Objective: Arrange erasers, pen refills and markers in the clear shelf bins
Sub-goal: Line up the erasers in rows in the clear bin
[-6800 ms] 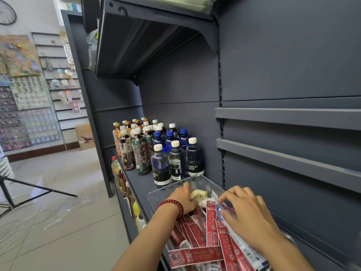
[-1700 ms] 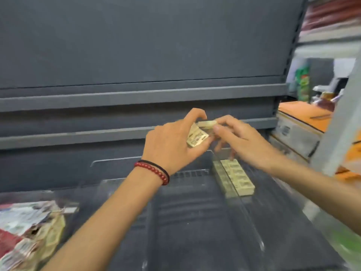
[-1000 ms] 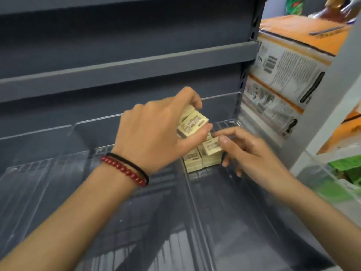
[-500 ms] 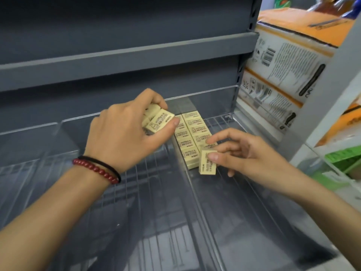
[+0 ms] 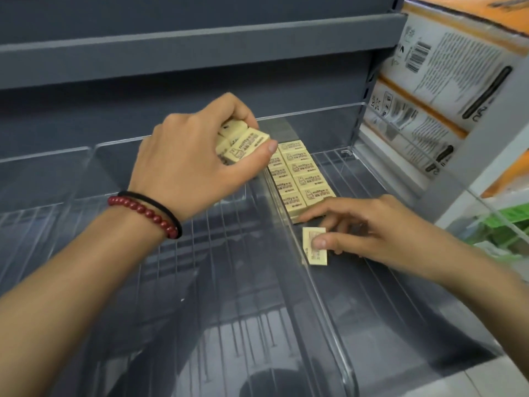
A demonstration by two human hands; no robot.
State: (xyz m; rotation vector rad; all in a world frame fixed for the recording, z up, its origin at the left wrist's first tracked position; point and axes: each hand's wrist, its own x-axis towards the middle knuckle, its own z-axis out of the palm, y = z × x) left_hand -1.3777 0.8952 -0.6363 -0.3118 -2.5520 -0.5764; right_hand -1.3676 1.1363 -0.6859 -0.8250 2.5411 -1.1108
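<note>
Several cream wrapped erasers lie in two neat rows at the back of the right-hand clear shelf bin. My left hand, with a red bead bracelet on the wrist, grips a small bunch of erasers above the divider. My right hand is low in the right bin and pinches a single eraser standing on edge against the clear divider, just in front of the rows.
A second clear bin lies to the left, over a wire shelf. A dark grey shelf rail runs across the back. Stacked white and orange cartons stand at the right. Green packets show at the far right edge.
My right hand has moved the single eraser down and nearer, from beside the rows to the divider. My left hand, still holding its bunch, has shifted slightly toward the rows.
</note>
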